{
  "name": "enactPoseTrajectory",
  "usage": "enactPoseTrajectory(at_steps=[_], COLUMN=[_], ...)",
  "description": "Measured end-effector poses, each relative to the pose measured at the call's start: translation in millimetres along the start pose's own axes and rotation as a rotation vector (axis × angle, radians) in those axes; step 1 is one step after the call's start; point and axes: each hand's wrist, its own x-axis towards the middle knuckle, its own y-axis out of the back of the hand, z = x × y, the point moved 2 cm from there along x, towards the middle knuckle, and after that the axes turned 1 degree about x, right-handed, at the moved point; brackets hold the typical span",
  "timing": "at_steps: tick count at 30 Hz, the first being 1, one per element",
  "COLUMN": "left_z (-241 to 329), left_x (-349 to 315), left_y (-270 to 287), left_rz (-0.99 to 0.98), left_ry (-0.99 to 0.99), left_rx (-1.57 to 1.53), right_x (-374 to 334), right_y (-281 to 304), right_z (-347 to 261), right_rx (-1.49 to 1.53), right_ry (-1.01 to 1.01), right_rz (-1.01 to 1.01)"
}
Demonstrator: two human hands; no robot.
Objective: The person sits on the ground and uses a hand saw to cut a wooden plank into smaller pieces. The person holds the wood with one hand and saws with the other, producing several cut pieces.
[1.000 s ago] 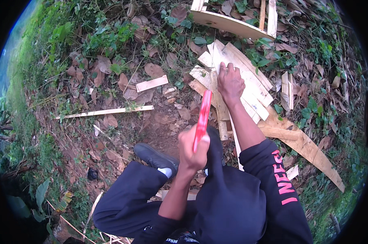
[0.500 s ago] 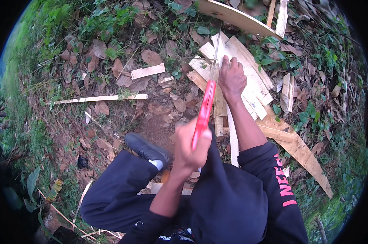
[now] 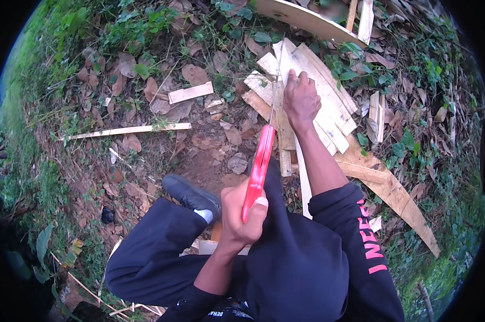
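Saw (image 3: 267, 134) is drawing back from its farther reach, its blade lying over the boards (image 3: 328, 96), suggesting a return stroke; the left hand (image 3: 243, 216) is gripping its handle, the right hand (image 3: 302, 101), fingers curled, is bracing the boards.

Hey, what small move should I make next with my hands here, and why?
I'd probably shift your right hand slightly rightward on the pale boards before pushing the saw, because that hand sits close beside the thin blade, while your left hand grips the red handle. The boards extend farther right, so there seems to be room.
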Motion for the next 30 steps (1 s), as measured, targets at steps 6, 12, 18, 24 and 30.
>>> enactPoseTrajectory(at_steps=[6, 12, 18, 24, 30], left_z=[-7, -8, 3, 5, -2], left_x=[32, 46, 11, 36, 71], left_y=[-1, 1, -7, -6, -9], left_rz=[0.032, 0.072, 0.035, 0.004, 0.069], left_ry=[0.089, 0.061, -0.079, 0.029, 0.002], left_rx=[-0.005, 0.08, 0.047, 0.055, 0.099], right_x=[3, -4, 2, 3, -1], right_y=[-1, -3, 1, -3, 1], right_z=[0, -1, 3, 6, -5], right_rx=[-0.024, 0.001, -0.044, -0.042, -0.041], right_ry=[-0.024, -0.008, -0.005, 0.014, 0.007], right_rz=[-0.044, -0.05, -0.021, -0.049, -0.093])
